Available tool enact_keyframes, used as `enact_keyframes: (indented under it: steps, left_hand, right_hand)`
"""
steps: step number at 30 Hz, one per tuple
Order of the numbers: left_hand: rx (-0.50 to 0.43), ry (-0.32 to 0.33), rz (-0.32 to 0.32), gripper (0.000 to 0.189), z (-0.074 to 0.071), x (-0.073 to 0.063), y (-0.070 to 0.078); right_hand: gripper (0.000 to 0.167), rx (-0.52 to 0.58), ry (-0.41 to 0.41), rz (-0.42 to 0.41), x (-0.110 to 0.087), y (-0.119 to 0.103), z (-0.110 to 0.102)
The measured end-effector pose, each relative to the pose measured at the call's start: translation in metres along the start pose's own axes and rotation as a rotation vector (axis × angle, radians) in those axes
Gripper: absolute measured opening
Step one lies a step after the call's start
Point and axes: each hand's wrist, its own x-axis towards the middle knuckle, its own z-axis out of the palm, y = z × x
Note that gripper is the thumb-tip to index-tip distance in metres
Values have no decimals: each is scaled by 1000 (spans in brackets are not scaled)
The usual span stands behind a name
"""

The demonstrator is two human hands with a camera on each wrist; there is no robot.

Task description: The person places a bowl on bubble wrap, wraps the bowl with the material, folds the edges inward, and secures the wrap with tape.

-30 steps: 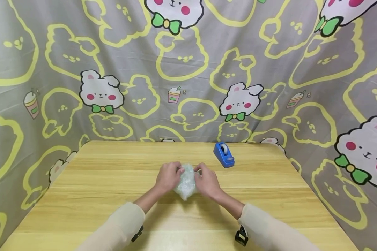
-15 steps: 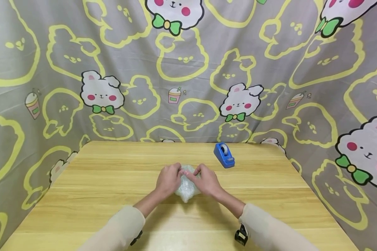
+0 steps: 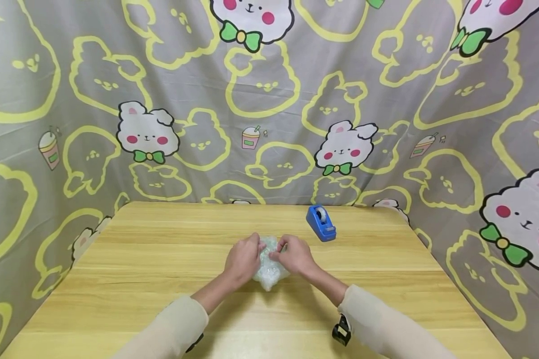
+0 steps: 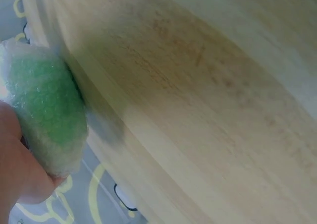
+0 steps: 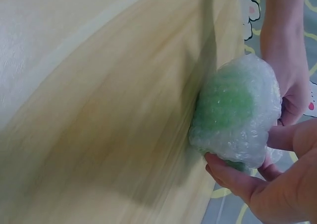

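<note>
A bubble-wrapped bundle [image 3: 269,274] sits on the table between my two hands, a pointed fold of wrap towards me. Something green [image 5: 225,105] shows through the wrap; its kind cannot be told. From the left side my left hand [image 3: 243,258] holds the bundle, fingers curled against it. On the other side my right hand [image 3: 295,255] pinches the wrap near the top with thumb and forefinger. The right wrist view has the right hand's thumb and fingers [image 5: 237,177] at the bundle's end. In the left wrist view, the left hand [image 4: 22,167] grips the bundle's lower edge.
A blue tape dispenser [image 3: 321,223] with a clear roll stands beyond the right hand, towards the back of the wooden table [image 3: 161,229]. Behind and at both sides hangs a grey patterned curtain [image 3: 197,174].
My right thumb has reached across to the left hand's fingertips over the bundle, then drawn back to the right. The left hand keeps its hold, almost in place.
</note>
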Motion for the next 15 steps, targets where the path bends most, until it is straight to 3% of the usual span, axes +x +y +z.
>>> enact_keyframes:
  steps: [5, 9, 12, 15]
  left_hand:
    - [-16, -16, 0, 17, -1, -1, 0]
    - [-56, -31, -35, 24, -10, -3, 4]
    - [-113, -95, -76, 36, -21, -6, 11]
    - [-156, -199, -93, 45, -33, -11, 18]
  right_hand:
    - [21, -16, 39, -22, 0, 2, 3]
    - [21, -17, 53, -49, -1, 3, 5]
    - [21, -17, 56, -68, -1, 2, 6]
    - [21, -12, 57, -64, -1, 2, 6]
